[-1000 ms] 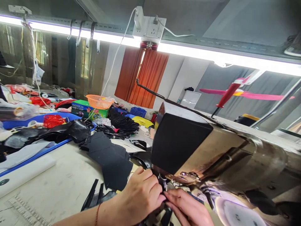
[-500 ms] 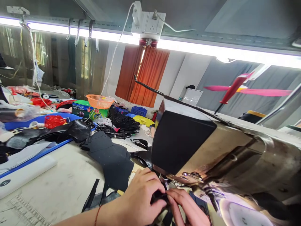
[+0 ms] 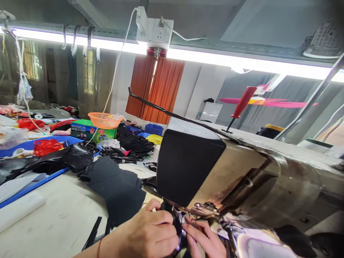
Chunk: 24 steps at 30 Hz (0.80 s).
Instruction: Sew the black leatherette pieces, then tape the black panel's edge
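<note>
At the lower centre, my left hand (image 3: 150, 231) has its fingers curled in and closed on a black piece of material (image 3: 176, 218), under the head of a sewing machine (image 3: 190, 168). My right hand (image 3: 205, 236) is on the other side of the needle area, thumb and fingers drawn together at the piece's edge beside the metal presser parts (image 3: 182, 218). Much of the piece is hidden by the hands. Flat black sheets (image 3: 118, 193) lie on the table to the left, with narrow black strips (image 3: 92, 233) nearer me.
A blue tray (image 3: 57, 173) holds black pieces and paper at left. Behind stand a green box (image 3: 106, 135), an orange basket (image 3: 104, 121) and a bundle of black strips (image 3: 134, 147). A red-handled screwdriver (image 3: 244, 102) stands on the machine; a lamp tube (image 3: 215, 59) crosses above.
The view has swung to the right. My left hand has turned knuckles-up, its fingers curled at the black piece by the needle; the right fingertips are now beside the presser parts.
</note>
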### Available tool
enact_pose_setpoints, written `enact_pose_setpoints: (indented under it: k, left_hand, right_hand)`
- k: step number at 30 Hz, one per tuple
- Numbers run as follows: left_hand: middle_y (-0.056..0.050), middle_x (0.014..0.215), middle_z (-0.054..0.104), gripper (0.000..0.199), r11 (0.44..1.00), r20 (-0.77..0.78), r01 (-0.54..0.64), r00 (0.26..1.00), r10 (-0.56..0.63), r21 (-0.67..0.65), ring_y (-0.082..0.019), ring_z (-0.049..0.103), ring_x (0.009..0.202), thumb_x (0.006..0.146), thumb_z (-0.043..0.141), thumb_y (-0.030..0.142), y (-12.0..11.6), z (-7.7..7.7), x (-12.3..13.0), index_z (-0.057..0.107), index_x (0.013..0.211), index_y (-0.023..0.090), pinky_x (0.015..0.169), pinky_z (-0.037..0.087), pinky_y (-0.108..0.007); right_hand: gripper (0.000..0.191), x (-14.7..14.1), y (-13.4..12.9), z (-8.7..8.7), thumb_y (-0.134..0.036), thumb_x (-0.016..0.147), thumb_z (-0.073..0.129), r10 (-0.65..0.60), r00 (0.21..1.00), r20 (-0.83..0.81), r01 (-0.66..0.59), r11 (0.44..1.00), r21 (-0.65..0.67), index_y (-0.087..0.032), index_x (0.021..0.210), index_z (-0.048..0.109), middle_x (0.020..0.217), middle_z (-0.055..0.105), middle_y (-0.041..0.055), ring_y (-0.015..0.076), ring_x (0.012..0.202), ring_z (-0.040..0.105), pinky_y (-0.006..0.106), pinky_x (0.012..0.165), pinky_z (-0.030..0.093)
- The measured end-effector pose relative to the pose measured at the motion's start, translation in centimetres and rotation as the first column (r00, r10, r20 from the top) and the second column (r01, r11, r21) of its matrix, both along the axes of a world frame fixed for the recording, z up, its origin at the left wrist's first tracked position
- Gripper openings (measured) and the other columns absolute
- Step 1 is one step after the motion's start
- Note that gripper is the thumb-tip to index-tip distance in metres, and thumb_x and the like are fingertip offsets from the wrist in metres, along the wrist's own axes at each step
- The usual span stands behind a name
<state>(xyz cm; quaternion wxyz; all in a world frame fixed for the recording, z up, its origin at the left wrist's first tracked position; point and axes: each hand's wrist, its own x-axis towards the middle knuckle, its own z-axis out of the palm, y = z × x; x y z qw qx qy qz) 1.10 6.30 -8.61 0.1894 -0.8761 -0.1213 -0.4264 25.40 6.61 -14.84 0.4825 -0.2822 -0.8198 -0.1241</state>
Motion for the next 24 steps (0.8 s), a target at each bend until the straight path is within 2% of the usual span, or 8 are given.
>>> enact_pose_setpoints:
  k: [3, 8, 12, 17, 24]
  left_hand:
    - [0.005, 0.07, 0.067, 0.025, 1.0, 0.039, -0.003, 0.999, 0.003, 0.007, -0.011, 0.054, 0.074, 0.102, 0.046, 0.014, -0.1, -0.1, 0.3, 0.063, 0.083, 0.014, 0.071, 0.027, -0.035]
    - [0.002, 0.076, 0.07, 0.022, 1.0, 0.069, -0.018, 0.997, 0.017, 0.013, -0.012, 0.056, 0.078, 0.102, 0.046, 0.013, 0.1, -0.7, 0.4, 0.066, 0.091, 0.014, 0.076, 0.031, -0.035]
    - [0.001, 0.08, 0.071, 0.027, 0.998, 0.077, -0.046, 0.996, 0.044, 0.032, -0.012, 0.055, 0.077, 0.103, 0.042, 0.013, 0.5, -0.8, 0.4, 0.067, 0.091, 0.012, 0.073, 0.031, -0.034]
    - [-0.001, 0.084, 0.074, 0.027, 0.991, 0.153, -0.076, 0.986, 0.058, 0.11, -0.012, 0.055, 0.075, 0.101, 0.044, 0.012, 0.7, -1.0, 0.9, 0.069, 0.092, 0.012, 0.069, 0.031, -0.033]
    - [-0.003, 0.09, 0.077, 0.027, 0.989, 0.196, -0.109, 0.977, 0.087, 0.104, -0.012, 0.057, 0.074, 0.1, 0.043, 0.011, 0.7, -2.0, 1.3, 0.069, 0.092, 0.011, 0.065, 0.03, -0.033]
  right_hand:
    - [0.032, 0.2, 0.2, -0.4, -0.014, 0.085, 0.064, -0.041, 0.999, -0.035, 0.041, 0.999, -0.009, -0.027, 0.112, 0.075, 0.093, 0.079, 0.0059, 0.0225, 0.076, 0.078, 0.025, 0.067, 0.065]
    - [0.038, 0.1, 0.0, -0.3, -0.01, 0.084, 0.065, 0.034, 0.999, -0.017, -0.034, 0.999, -0.036, -0.025, 0.118, 0.073, 0.097, 0.08, 0.0033, 0.0192, 0.079, 0.078, 0.022, 0.075, 0.064]
    - [0.044, -0.1, 0.2, 0.0, -0.003, 0.081, 0.065, 0.081, 0.996, -0.023, -0.082, 0.997, -0.016, -0.023, 0.119, 0.071, 0.099, 0.08, 0.003, 0.017, 0.082, 0.078, 0.02, 0.078, 0.063]
    - [0.04, -0.2, 0.3, -0.1, -0.007, 0.083, 0.065, 0.087, 0.996, -0.025, -0.087, 0.996, -0.014, -0.022, 0.119, 0.071, 0.1, 0.08, 0.0017, 0.0157, 0.082, 0.078, 0.019, 0.079, 0.063]
    - [0.03, -0.6, -0.8, 0.0, -0.011, 0.09, 0.06, 0.023, 0.999, -0.035, -0.03, 0.975, -0.22, -0.021, 0.115, 0.074, 0.103, 0.079, 0.0038, 0.0197, 0.088, 0.078, 0.024, 0.082, 0.063]
